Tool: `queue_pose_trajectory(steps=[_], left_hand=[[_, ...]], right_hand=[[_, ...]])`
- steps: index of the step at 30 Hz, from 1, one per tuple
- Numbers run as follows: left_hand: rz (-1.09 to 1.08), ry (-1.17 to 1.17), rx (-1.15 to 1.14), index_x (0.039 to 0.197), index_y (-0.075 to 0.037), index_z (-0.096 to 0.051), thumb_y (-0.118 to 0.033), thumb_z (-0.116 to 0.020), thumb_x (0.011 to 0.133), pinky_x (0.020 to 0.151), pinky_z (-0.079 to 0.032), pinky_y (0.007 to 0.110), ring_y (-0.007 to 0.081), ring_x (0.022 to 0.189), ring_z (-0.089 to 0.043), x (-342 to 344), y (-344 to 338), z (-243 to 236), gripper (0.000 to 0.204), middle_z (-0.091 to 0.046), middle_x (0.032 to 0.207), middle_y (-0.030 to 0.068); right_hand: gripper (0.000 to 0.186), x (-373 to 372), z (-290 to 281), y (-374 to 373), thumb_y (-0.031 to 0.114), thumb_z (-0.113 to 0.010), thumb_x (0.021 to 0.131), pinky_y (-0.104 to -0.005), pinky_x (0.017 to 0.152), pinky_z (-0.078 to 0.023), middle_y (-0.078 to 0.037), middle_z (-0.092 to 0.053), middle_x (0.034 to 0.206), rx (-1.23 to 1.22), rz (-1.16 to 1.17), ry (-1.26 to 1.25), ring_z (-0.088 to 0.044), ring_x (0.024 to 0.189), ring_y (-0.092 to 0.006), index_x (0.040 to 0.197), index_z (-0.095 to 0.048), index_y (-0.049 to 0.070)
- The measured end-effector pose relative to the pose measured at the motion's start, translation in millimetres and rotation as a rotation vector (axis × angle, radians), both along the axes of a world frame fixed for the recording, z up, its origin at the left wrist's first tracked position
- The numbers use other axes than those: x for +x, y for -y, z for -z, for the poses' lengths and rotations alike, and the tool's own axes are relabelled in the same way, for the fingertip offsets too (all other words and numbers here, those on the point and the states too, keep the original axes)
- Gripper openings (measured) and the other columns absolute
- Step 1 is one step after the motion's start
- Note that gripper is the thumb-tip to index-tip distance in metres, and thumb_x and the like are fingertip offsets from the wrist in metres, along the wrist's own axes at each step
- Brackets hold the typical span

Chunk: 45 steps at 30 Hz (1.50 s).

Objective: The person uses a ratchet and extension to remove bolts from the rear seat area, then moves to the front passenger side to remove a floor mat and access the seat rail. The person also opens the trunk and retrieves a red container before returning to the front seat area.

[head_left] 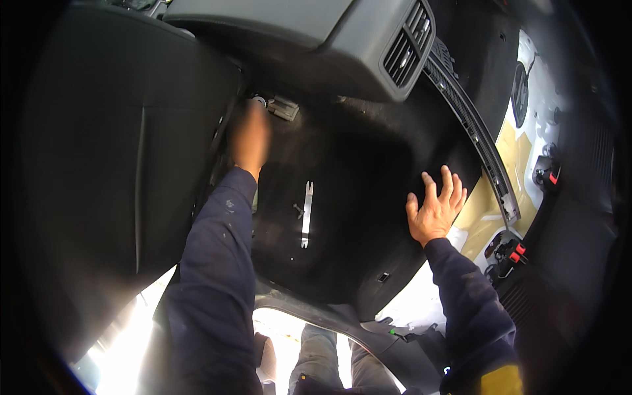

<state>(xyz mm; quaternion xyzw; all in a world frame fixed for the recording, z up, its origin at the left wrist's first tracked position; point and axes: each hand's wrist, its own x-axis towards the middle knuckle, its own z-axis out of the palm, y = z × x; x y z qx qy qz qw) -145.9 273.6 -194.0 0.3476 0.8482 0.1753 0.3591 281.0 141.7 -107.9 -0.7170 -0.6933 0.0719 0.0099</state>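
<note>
My left hand (250, 138) reaches forward beside the black seat (85, 131) and is smeared by motion. Its fingertips are close to a small round pale part (261, 101) and a grey bracket-like piece (284, 108); whether it holds anything is hidden. My right hand (436, 209) is open, fingers spread, over the right edge of the black carpet (349, 210). On that carpet between my arms lies a flat silver bar with forked ends (307, 214), like a trim pry tool. A small dark piece (298, 210), perhaps a screw or clip, lies next to the bar.
A grey console with air vents (408, 43) overhangs the far side. At the right, a long curved black trim strip (477, 128) runs along the white body panel (526, 151). Black and red connectors (510, 253) sit there. My legs (316, 359) show at the bottom.
</note>
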Motion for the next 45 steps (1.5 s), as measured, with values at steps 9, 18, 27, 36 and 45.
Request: queue_pose_trajectory(steps=[9, 18, 27, 36, 45], left_hand=[[0.379, -0.398, 0.342, 0.156, -0.012, -0.056, -0.024, -0.062, 0.107, 0.100, -0.058, 0.049, 0.0430, 0.121, -0.070, -34.0, -7.7, 22.7, 0.050, -0.071, 0.138, 0.0227], [0.049, -0.097, 0.058, 0.152, -0.010, -0.059, -0.020, -0.063, 0.107, 0.095, -0.060, 0.045, 0.0394, 0.116, -0.073, -15.5, -21.2, -21.9, 0.046, -0.072, 0.131, 0.0226], [0.747, -0.842, 0.695, 0.145, -0.010, -0.060, -0.020, -0.060, 0.108, 0.074, -0.059, 0.054, 0.0425, 0.087, -0.074, -67.9, -23.2, 38.3, 0.039, -0.076, 0.102, 0.0232], [-0.059, -0.015, 0.039, 0.134, -0.008, -0.065, -0.027, -0.058, 0.108, 0.048, -0.049, 0.042, 0.0213, 0.051, -0.056, -0.6, -37.2, -11.7, 0.033, -0.068, 0.094, 0.0113], [0.499, -0.532, 0.334, 0.153, -0.013, -0.051, -0.020, -0.062, 0.104, 0.063, -0.057, 0.055, 0.0431, 0.077, -0.074, -65.7, -22.5, 50.8, 0.051, -0.075, 0.097, 0.0224]], right_hand=[[0.061, 1.0, -2.4, -2.1, 0.036, -0.076, 0.087, -0.0673, 0.131, -0.013, -0.017, -0.037, 0.170, -0.064, 0.015, -0.016, -0.026, 0.159, -0.0453, 0.145, -0.067, 0.017], [0.062, 2.0, -0.6, -1.2, 0.035, -0.077, 0.086, -0.0678, 0.130, -0.013, -0.017, -0.037, 0.171, -0.052, 0.010, -0.015, -0.026, 0.159, -0.0455, 0.145, -0.067, 0.018], [0.061, 2.3, -1.1, -0.7, 0.034, -0.077, 0.086, -0.0677, 0.130, -0.013, -0.017, -0.037, 0.171, -0.050, 0.004, -0.023, -0.026, 0.159, -0.0456, 0.144, -0.067, 0.017], [0.061, 1.9, -2.3, -2.0, 0.034, -0.076, 0.087, -0.0683, 0.130, -0.013, -0.017, -0.036, 0.170, -0.042, 0.006, -0.043, -0.026, 0.158, -0.0455, 0.144, -0.066, 0.016], [0.061, 4.2, 1.2, -0.2, 0.034, -0.077, 0.086, -0.0683, 0.130, -0.013, -0.017, -0.036, 0.170, -0.037, -0.003, -0.037, -0.026, 0.158, -0.0463, 0.144, -0.067, 0.017]])
